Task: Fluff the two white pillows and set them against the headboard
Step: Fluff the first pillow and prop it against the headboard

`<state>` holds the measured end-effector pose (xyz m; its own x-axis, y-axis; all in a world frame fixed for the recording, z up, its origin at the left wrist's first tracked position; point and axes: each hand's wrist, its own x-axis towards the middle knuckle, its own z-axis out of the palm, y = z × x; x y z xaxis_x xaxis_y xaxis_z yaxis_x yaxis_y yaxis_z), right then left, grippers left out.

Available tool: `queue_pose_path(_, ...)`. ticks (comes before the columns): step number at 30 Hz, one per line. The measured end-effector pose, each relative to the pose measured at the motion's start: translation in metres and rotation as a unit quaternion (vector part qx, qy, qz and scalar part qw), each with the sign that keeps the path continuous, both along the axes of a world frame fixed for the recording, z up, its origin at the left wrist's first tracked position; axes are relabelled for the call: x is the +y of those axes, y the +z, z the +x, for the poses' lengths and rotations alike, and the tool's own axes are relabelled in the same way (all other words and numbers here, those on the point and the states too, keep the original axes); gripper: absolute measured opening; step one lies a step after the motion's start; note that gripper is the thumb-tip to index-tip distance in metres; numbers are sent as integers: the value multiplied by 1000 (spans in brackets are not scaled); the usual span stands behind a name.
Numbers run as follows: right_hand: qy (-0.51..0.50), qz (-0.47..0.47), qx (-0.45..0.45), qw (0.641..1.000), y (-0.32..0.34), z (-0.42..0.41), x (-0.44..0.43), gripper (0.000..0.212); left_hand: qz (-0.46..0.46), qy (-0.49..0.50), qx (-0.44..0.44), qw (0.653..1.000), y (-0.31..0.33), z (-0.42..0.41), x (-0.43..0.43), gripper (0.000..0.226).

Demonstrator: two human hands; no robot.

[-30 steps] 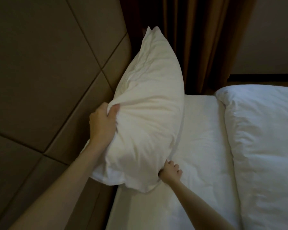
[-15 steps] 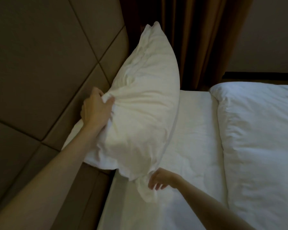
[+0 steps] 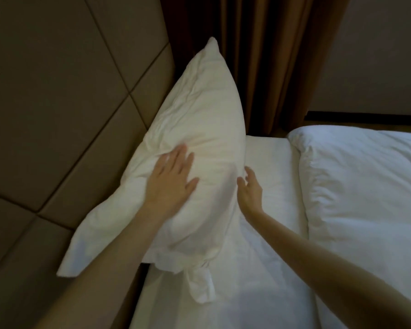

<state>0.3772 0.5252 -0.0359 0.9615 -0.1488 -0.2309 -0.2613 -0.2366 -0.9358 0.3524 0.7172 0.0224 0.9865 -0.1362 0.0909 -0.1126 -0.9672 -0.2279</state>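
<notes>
One white pillow [image 3: 199, 119] leans against the padded brown headboard [image 3: 57, 103], standing on the bed's white sheet [image 3: 268, 176]. My left hand [image 3: 171, 179] lies flat on the pillow's front face, fingers spread. My right hand [image 3: 250, 186] is open at the pillow's right edge, fingertips touching or just off the fabric. A loose flap of the pillowcase [image 3: 201, 283] hangs at the pillow's near corner. I see no second pillow.
A thick white duvet [image 3: 365, 198] covers the bed to the right. Brown curtains [image 3: 259, 55] hang behind the pillow's far end. The headboard panels run along the whole left side.
My left hand let go of the pillow's top edge and now presses flat on its face. My right hand rose from the near corner to the right edge. The pillow settled against the headboard.
</notes>
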Motion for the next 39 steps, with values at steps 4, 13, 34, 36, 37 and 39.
queue_pose_path(4, -12, 57, -104, 993, 24, 31, 33, 52, -17, 106, -27, 994, 2, -9, 41, 61)
queue_pose_path(13, -80, 69, 168, 980, -78, -46, 86, 55, -44, 39, -65, 996, 27, 0, -7, 54)
queue_pose_path(34, -91, 64, 131, 985, -68, -5, 24, 48, -36, 109, -26, 993, -11, -7, 35, 64)
queue_pose_path(36, -91, 101, 84, 987, -49, 16, 25, 53, -33, 127, -17, 991, -8, -16, 35, 64)
queue_pose_path(37, -81, 105, 58, 989, -41, 24, 27, 55, -35, 128, -15, 991, -6, -19, 32, 62)
queue_pose_path(39, -40, 101, 29, 994, -30, 37, 32, 56, -71, 119, -44, 989, 2, -22, 25, 51)
